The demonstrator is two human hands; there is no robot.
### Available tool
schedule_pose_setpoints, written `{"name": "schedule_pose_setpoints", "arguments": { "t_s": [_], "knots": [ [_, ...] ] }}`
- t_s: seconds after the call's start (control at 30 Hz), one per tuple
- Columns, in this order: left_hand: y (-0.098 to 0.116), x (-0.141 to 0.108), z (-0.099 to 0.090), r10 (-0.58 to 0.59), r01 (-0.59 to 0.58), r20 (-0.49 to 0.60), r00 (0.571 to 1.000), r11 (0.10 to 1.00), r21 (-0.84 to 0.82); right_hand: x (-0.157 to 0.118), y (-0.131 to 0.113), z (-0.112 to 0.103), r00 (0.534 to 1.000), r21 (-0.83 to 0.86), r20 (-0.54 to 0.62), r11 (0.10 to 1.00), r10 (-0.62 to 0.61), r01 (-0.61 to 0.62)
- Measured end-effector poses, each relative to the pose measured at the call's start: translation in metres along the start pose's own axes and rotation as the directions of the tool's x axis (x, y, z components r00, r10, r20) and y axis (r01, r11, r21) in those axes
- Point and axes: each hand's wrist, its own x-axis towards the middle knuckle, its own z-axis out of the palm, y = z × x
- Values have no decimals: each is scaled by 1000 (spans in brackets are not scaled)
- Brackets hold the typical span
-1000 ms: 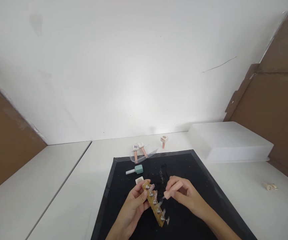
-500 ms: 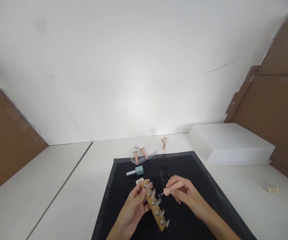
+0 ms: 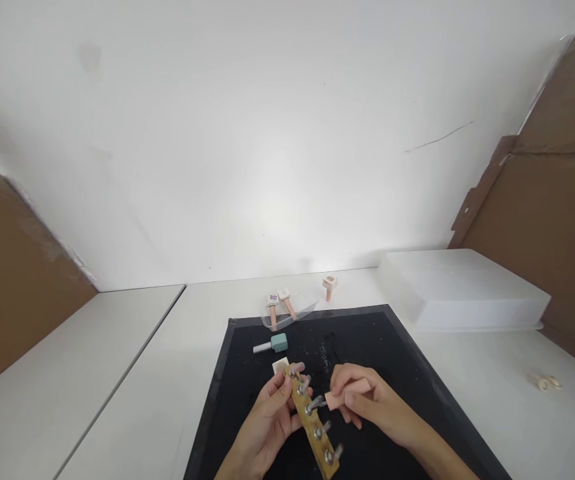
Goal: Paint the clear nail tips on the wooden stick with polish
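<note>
Wooden strip, one, lower centre of the frame, slanting down to the right; set with a row of five metal knobs, each with a small clear piece.
Left hand, one: fingers closed on the strip's upper end, thumb on its face.
Right hand, one: fingers pinched shut around a pink handle, its brush end at the middle clear piece; whether they touch cannot be told.
Small white bottle, one, just beyond the strip's upper end.
Green bottle, one, lying on the black mat, pale cap to the left.
White bottles with pink caps, two, side by side on a clear tray at the mat's far edge; a third to their right.
White box, right of frame, on the table.
Pale rings, lower right.
</note>
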Motion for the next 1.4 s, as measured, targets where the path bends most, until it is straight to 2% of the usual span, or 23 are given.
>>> {"name": "schedule_pose_setpoints", "arguments": {
  "t_s": [0.4, 0.57, 0.83, 1.2, 1.4],
  "knots": [
    [0, -2, 2, -8, 7, -36, 999, 1000, -15, -6, -6, -3, 998, -149, -11, 987, 66, -67],
    [-1, -2, 1, -7, 7, -31, 999, 1000, -21, -5, -8, -3, 999, -240, 14, 970, -41, 43],
    [0, -2, 2, -6, 5, -27, 1000, 1000, -27, -3, -6, -2, 991, -246, 24, 960, -132, 134],
    [-1, -1, 0, 10, -11, -14, 1000, 1000, -28, -3, -12, 1, 994, -326, -14, 940, -109, 98],
    [0, -1, -1, 4, -4, 27, 1000, 1000, -18, -3, -17, 4, 994, -379, -32, 922, -101, 82]
  ]
}}
